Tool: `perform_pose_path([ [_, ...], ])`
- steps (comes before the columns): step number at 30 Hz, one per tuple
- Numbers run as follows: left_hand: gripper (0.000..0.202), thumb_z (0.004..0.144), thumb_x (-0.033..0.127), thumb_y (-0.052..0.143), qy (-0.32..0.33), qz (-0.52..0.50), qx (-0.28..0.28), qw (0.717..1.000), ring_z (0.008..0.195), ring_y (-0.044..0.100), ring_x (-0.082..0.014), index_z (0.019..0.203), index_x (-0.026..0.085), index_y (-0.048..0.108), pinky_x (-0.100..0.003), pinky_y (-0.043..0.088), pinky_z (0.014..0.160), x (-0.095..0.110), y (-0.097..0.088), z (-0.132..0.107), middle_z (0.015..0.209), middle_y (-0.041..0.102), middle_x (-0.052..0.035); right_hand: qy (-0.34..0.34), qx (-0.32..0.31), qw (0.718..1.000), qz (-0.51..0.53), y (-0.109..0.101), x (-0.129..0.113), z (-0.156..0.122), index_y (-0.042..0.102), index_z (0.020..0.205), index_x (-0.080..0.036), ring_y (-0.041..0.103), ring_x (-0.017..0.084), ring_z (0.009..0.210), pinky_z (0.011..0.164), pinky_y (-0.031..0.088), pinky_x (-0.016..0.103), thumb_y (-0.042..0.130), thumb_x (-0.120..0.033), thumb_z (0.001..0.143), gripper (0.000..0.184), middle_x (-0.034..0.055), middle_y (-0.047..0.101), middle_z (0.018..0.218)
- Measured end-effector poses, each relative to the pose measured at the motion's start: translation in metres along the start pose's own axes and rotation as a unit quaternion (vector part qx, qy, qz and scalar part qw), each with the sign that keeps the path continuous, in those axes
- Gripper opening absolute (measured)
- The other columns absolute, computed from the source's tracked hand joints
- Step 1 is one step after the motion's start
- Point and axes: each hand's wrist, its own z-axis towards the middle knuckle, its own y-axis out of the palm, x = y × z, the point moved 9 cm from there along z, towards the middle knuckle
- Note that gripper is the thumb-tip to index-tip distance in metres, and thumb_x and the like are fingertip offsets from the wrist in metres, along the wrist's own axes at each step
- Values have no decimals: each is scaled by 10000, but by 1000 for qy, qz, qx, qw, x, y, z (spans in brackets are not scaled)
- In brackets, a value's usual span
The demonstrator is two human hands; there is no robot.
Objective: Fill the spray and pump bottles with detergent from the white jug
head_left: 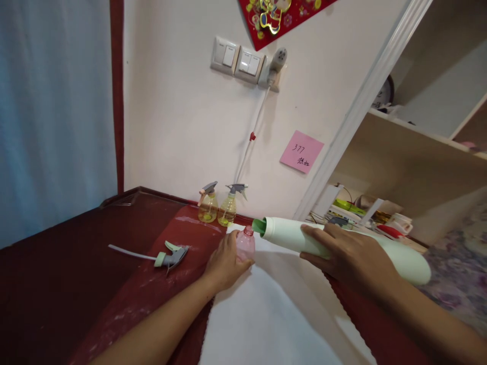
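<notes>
My left hand (226, 261) is wrapped round a small pink see-through bottle (245, 244), which stands upright with its neck uncovered. In my right hand (340, 253) is a long pale green bottle (285, 234), tilted almost level. Its green spout (259, 226) is close to the pink bottle's mouth; whether they touch, or liquid flows, I cannot tell. On the table to the left lies a loose spray head (172, 257) in grey and light green, its dip tube pointing left. Part of the pink bottle is hidden by my fingers.
Two spray bottles with yellowish liquid, one with a pink trigger (208, 207) and one beside it (227, 209), stand against the wall. A white cloth (262, 314) covers part of the dark red table (76, 284). Cluttered shelves (426, 133) are at the right. A white cord (247, 152) hangs down.
</notes>
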Motion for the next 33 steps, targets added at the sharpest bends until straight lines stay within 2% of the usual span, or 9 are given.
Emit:
perform_pose_path([
  [4, 782, 800, 394, 679, 3, -2, -2, 1000, 1423, 448, -330, 1474, 188, 339, -430, 400, 1103, 0, 0, 1, 1554, 466, -176, 3, -20, 1000, 2, 1, 0, 0, 596, 1249, -235, 679, 232, 604, 528, 366, 322, 589, -457, 969, 357, 39, 697, 862],
  [8, 789, 795, 411, 686, 5, -1, -3, 1000, 1433, 437, -328, 1476, 211, 341, -422, 384, 1116, 1, 1, 1, 1557, 463, -175, 6, -19, 1000, 2, 2, 1, 0, 597, 1248, -233, 679, 233, 605, 528, 366, 325, 555, -482, 984, 365, 53, 712, 892],
  [12, 785, 791, 409, 681, 3, 1, 0, 1000, 1424, 447, -337, 1470, 185, 355, -413, 398, 1098, 1, 0, 1, 1550, 467, -189, 5, -17, 1000, -1, 3, 2, -1, 580, 1250, -243, 685, 234, 606, 526, 361, 319, 554, -494, 984, 367, 50, 719, 901],
  [19, 780, 797, 408, 663, 9, 3, 1, 1000, 1423, 446, -333, 1469, 162, 354, -413, 393, 1104, 0, 1, 2, 1544, 468, -192, 2, -20, 1000, 0, 4, 1, 0, 579, 1259, -246, 690, 241, 610, 526, 358, 319, 657, -492, 927, 420, 37, 713, 889],
  [25, 786, 794, 423, 665, 6, 4, 3, 1000, 1418, 449, -349, 1468, 171, 348, -446, 409, 1089, -1, 1, 2, 1552, 457, -190, 1, -13, 1000, 5, 4, 1, -1, 600, 1251, -240, 684, 234, 616, 536, 360, 320, 595, -480, 963, 375, 46, 719, 885],
  [33, 783, 792, 411, 672, 3, 3, 1, 1000, 1417, 451, -328, 1469, 194, 342, -415, 402, 1097, 0, 1, 2, 1546, 468, -180, 1, -19, 1000, 2, 5, 1, 1, 605, 1251, -238, 681, 237, 614, 530, 365, 324, 594, -474, 963, 372, 43, 708, 859],
])
